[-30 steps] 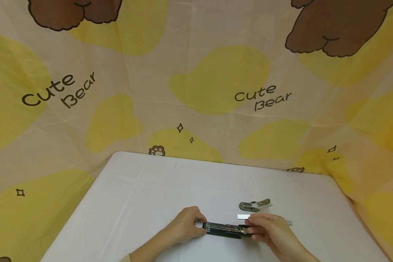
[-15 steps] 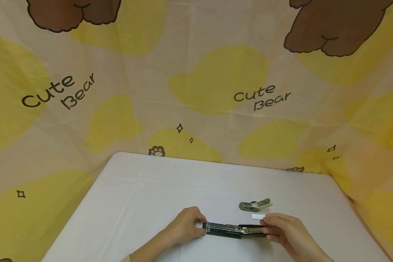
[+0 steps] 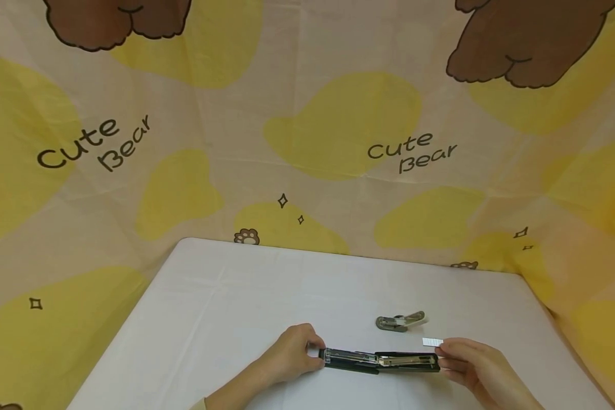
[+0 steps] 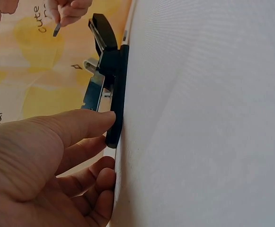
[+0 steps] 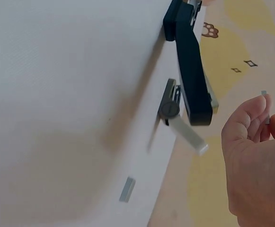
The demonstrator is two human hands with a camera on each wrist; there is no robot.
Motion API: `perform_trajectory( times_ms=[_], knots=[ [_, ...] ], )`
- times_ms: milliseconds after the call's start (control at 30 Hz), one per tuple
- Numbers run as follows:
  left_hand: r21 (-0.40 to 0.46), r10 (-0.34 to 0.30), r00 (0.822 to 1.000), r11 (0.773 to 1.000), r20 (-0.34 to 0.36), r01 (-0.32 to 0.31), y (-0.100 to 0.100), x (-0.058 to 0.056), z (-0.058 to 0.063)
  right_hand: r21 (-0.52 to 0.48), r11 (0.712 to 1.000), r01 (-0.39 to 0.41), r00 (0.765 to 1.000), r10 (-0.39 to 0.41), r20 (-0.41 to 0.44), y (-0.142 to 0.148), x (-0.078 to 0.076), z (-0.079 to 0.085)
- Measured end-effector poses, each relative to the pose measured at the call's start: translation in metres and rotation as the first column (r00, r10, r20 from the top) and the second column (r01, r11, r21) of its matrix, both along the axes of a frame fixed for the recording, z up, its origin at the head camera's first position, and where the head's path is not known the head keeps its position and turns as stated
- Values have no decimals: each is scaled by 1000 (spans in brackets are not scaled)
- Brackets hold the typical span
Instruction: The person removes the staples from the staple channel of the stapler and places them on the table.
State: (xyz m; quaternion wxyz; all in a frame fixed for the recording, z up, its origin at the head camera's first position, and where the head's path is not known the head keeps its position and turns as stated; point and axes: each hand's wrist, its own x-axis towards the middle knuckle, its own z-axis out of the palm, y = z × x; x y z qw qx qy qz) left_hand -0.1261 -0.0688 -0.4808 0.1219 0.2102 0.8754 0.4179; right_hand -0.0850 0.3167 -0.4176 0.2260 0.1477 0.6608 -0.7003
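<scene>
A black stapler [image 3: 409,361] lies swung wide open on the white table, its metal channel showing. My left hand [image 3: 290,353] pinches the stapler's left end between thumb and fingers; the left wrist view shows the thumb on its black base [image 4: 119,97]. Just past the stapler's right end, my right hand [image 3: 474,364] holds a short strip of staples [image 3: 431,342] between thumb and fingertips, raised above the table. In the right wrist view that hand [image 5: 253,142] is apart from the stapler. Part of the strip is hidden by the fingers.
A smaller grey-green stapler [image 3: 393,323], also unfolded, lies behind the black one. Another staple strip [image 5: 127,189] rests on the table in the right wrist view. Patterned cloth [image 3: 318,125] hangs behind the white table [image 3: 266,285].
My right hand has moved right with the staple strip, off the black stapler's right half, which is now uncovered. The left hand stays at the left end.
</scene>
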Motion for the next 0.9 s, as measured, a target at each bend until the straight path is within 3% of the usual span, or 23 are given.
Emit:
perform_trajectory(
  times_ms=[133, 333, 467, 900],
  knots=[
    [-1, 1, 1000, 1000, -9, -1, 0, 1, 0, 25, 999, 30, 999, -30, 12, 12, 1, -3],
    [-4, 0, 1000, 1000, -15, 0, 0, 0, -1, 124, 980, 158, 984, -166, 59, 26, 0, -9],
    [-7, 1, 1000, 1000, -15, -1, 0, 0, 0, 158, 968, 196, 975, -210, 77, 33, 1, -16],
    [-17, -1, 1000, 1000, -11, 0, 0, -1, 0, 286, 945, 157, 963, -211, 167, 41, 3, -48]
  ],
)
